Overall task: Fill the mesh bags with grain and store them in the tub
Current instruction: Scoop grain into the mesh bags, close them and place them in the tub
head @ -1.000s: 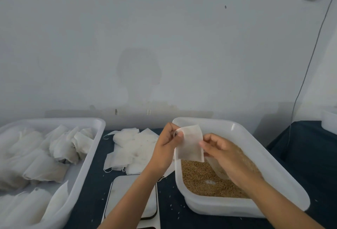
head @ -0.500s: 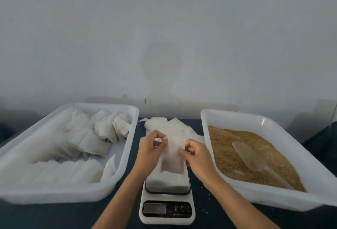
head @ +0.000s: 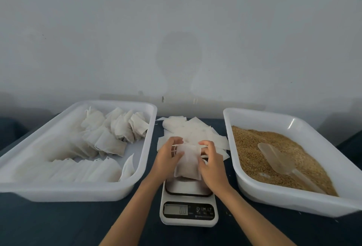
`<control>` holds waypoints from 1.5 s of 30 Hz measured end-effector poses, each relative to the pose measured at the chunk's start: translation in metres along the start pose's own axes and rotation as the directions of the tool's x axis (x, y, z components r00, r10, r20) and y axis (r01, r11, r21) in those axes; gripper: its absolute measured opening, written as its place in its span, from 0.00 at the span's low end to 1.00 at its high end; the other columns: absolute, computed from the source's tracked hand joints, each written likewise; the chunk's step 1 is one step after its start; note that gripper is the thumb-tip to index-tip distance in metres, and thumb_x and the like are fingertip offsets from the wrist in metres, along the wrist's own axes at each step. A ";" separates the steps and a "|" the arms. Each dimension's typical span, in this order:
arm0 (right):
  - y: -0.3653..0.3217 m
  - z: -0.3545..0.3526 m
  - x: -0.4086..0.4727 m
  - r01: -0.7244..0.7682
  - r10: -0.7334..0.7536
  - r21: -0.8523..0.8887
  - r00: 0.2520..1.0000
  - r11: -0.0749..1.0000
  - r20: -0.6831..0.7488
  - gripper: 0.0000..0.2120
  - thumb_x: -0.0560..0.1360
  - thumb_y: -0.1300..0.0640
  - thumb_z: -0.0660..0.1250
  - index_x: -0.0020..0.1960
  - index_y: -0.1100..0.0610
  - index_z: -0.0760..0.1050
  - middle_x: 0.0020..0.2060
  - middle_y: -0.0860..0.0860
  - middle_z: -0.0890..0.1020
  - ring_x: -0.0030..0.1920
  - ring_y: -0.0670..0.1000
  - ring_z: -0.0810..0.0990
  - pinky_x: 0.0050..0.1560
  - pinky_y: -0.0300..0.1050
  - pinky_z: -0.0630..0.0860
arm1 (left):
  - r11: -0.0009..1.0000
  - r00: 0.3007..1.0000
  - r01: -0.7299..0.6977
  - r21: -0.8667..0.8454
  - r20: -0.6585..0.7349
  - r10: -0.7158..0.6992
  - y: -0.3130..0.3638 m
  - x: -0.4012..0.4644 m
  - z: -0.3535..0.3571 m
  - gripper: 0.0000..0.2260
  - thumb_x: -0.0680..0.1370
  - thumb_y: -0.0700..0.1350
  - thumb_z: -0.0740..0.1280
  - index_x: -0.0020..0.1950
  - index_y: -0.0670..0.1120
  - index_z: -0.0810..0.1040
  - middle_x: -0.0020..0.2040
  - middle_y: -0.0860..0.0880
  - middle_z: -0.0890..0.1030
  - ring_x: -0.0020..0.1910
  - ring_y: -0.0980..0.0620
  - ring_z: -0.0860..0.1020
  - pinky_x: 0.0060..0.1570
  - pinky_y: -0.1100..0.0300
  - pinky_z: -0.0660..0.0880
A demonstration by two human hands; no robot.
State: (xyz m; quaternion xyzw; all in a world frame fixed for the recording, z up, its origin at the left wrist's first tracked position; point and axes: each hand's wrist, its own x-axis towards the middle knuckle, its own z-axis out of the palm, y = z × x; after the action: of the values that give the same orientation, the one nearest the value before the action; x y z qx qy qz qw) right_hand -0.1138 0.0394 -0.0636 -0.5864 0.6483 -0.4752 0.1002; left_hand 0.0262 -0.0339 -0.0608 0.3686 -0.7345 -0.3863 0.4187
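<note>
At the far left sits the storage tub [head: 58, 189], a wide white tray already holding rows and heaps of filled bags [head: 101, 138]; it stands close beside the working spot, presumably so that each finished bag needs only a short reach. Next comes the left hand [head: 168, 157], its fingers curled onto the left side of the mesh bag [head: 188, 162] and pinching what looks like a drawstring at its mouth; the bag rests over the platform of the scale [head: 189, 206], likely so its weight can be read on the display below; grain shows faintly through its lower half. The right hand [head: 210, 164] pinches the bag's right edge, apparently gathering the mouth to close it. Behind the hands lies a loose pile of empty bags [head: 195, 130], kept within reach for the next fill. To the right stands the grain tub [head: 293, 200], the brown grain [head: 252, 147] heaped toward its far side and a clear scoop [head: 278, 159] lying in it, handle toward the person, ready to be picked up. Everything rests on a dark blue cloth-covered table [head: 58, 226], sprinkled with a few stray grains; a plain, stained grey wall [head: 176, 30] closes the room behind.
</note>
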 end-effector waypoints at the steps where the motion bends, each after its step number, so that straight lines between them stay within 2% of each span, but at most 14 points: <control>1: 0.002 -0.002 0.001 0.016 -0.017 -0.016 1.000 1.000 -0.026 0.17 0.75 0.66 0.63 0.61 0.51 0.67 0.48 0.48 0.78 0.51 0.51 0.77 0.53 0.46 0.74 | 1.000 1.000 -0.001 -0.003 -0.013 0.001 -0.002 0.001 -0.002 0.15 0.77 0.34 0.65 0.63 0.43 0.71 0.57 0.54 0.76 0.54 0.58 0.75 0.52 0.74 0.70; 4: 0.010 -0.011 0.008 0.050 -0.054 -0.042 0.994 0.998 -0.100 0.18 0.74 0.68 0.63 0.61 0.55 0.67 0.51 0.45 0.78 0.54 0.48 0.76 0.57 0.43 0.70 | 1.000 0.995 0.012 -0.010 -0.101 -0.013 -0.006 0.004 -0.010 0.16 0.77 0.33 0.64 0.63 0.42 0.69 0.59 0.51 0.74 0.60 0.54 0.72 0.53 0.69 0.70; 8: 0.020 -0.015 0.012 0.008 -0.010 -0.029 0.998 1.000 -0.067 0.17 0.75 0.67 0.63 0.62 0.57 0.67 0.54 0.46 0.75 0.59 0.47 0.72 0.61 0.37 0.63 | 0.995 0.985 -0.024 0.095 -0.167 0.039 -0.014 0.000 -0.017 0.18 0.76 0.31 0.64 0.65 0.40 0.67 0.57 0.49 0.73 0.59 0.52 0.72 0.49 0.77 0.68; 10: 0.025 -0.013 0.013 -0.020 0.018 -0.017 0.997 1.000 -0.074 0.16 0.75 0.66 0.63 0.61 0.58 0.68 0.55 0.49 0.74 0.58 0.47 0.71 0.60 0.34 0.62 | 0.979 0.980 -0.072 0.191 -0.168 0.105 -0.018 -0.003 -0.019 0.19 0.75 0.30 0.64 0.65 0.39 0.67 0.57 0.49 0.73 0.57 0.52 0.72 0.49 0.77 0.67; 12: 0.027 -0.013 0.014 -0.068 0.071 0.039 0.994 0.997 -0.080 0.15 0.76 0.67 0.62 0.61 0.59 0.67 0.55 0.51 0.74 0.57 0.47 0.71 0.54 0.27 0.63 | 0.967 0.976 -0.087 0.240 -0.176 0.132 -0.022 -0.003 -0.019 0.19 0.75 0.29 0.63 0.64 0.39 0.68 0.56 0.50 0.73 0.56 0.51 0.73 0.53 0.71 0.68; 15: 0.031 -0.013 0.017 -0.144 0.153 0.123 0.986 0.982 -0.063 0.14 0.76 0.67 0.61 0.60 0.59 0.67 0.54 0.53 0.74 0.55 0.48 0.73 0.54 0.35 0.68 | 0.968 0.983 -0.055 0.243 -0.158 0.095 -0.025 -0.001 -0.019 0.18 0.75 0.29 0.63 0.63 0.39 0.69 0.58 0.47 0.74 0.61 0.50 0.73 0.59 0.56 0.72; 17: 0.034 -0.013 0.018 -0.187 0.199 0.173 0.978 0.967 -0.055 0.13 0.76 0.68 0.61 0.59 0.60 0.67 0.52 0.54 0.75 0.53 0.48 0.74 0.53 0.41 0.72 | 0.968 0.987 -0.047 0.247 -0.136 0.083 -0.028 0.001 -0.019 0.17 0.74 0.29 0.63 0.61 0.40 0.71 0.59 0.48 0.75 0.62 0.50 0.73 0.60 0.53 0.73; 21: 0.038 -0.014 0.018 -0.207 0.216 0.171 0.976 0.963 -0.038 0.11 0.76 0.68 0.62 0.56 0.58 0.68 0.49 0.52 0.77 0.49 0.45 0.74 0.46 0.33 0.70 | 0.963 0.986 -0.056 0.265 -0.135 0.095 -0.033 0.000 -0.021 0.15 0.74 0.30 0.64 0.59 0.42 0.72 0.59 0.49 0.76 0.61 0.51 0.74 0.60 0.57 0.72; 28: 0.033 -0.012 0.022 -0.227 0.233 0.196 0.973 0.954 -0.008 0.10 0.76 0.68 0.61 0.56 0.59 0.69 0.48 0.53 0.78 0.53 0.50 0.75 0.56 0.48 0.73 | 0.980 0.991 -0.027 0.195 -0.124 0.052 -0.030 0.000 -0.019 0.19 0.74 0.29 0.63 0.62 0.43 0.70 0.55 0.50 0.75 0.58 0.53 0.74 0.54 0.64 0.71; 31: 0.032 -0.011 0.023 -0.234 0.235 0.192 0.972 0.953 0.015 0.10 0.76 0.68 0.60 0.55 0.57 0.69 0.49 0.52 0.78 0.53 0.49 0.75 0.57 0.46 0.72 | 0.982 0.992 -0.013 0.187 -0.119 0.036 -0.029 0.000 -0.020 0.19 0.74 0.29 0.63 0.63 0.43 0.70 0.55 0.49 0.75 0.57 0.53 0.74 0.49 0.72 0.69; 33: 0.033 -0.010 0.023 -0.243 0.240 0.186 0.970 0.952 0.039 0.10 0.77 0.66 0.60 0.54 0.55 0.69 0.49 0.50 0.78 0.51 0.46 0.76 0.51 0.39 0.72 | 0.981 0.994 -0.003 0.195 -0.105 0.024 -0.027 0.001 -0.019 0.18 0.74 0.29 0.63 0.62 0.43 0.70 0.55 0.48 0.75 0.57 0.53 0.74 0.49 0.72 0.69; 38: 0.030 0.002 0.028 -0.304 0.289 0.196 0.952 0.932 0.101 0.07 0.77 0.60 0.64 0.54 0.53 0.69 0.45 0.50 0.78 0.46 0.47 0.77 0.41 0.33 0.69 | 0.971 0.991 0.067 0.230 0.094 -0.091 -0.013 0.010 -0.006 0.11 0.80 0.39 0.60 0.61 0.49 0.73 0.52 0.46 0.77 0.49 0.53 0.75 0.45 0.67 0.69; 42: 0.021 0.009 0.032 -0.304 0.287 0.199 0.952 0.932 0.110 0.15 0.74 0.59 0.69 0.56 0.53 0.67 0.41 0.50 0.79 0.43 0.45 0.77 0.40 0.30 0.69 | 0.934 0.966 0.131 0.333 0.169 -0.196 0.001 0.019 0.007 0.16 0.80 0.51 0.62 0.67 0.52 0.69 0.62 0.45 0.75 0.61 0.49 0.73 0.58 0.58 0.68; 45: 0.011 0.010 0.033 -0.243 0.229 0.223 0.970 0.944 0.086 0.16 0.72 0.63 0.71 0.56 0.53 0.69 0.38 0.51 0.80 0.41 0.42 0.78 0.40 0.29 0.72 | 0.911 0.958 0.139 0.389 0.182 -0.224 0.010 0.022 0.011 0.22 0.76 0.53 0.66 0.68 0.51 0.66 0.63 0.45 0.75 0.63 0.48 0.72 0.59 0.57 0.68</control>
State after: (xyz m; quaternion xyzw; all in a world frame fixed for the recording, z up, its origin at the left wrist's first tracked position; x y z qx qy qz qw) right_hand -0.1237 0.0050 -0.0627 -0.5028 0.6507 -0.5145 0.2431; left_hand 0.0054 -0.0461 -0.0490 0.4627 -0.7990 -0.3160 0.2184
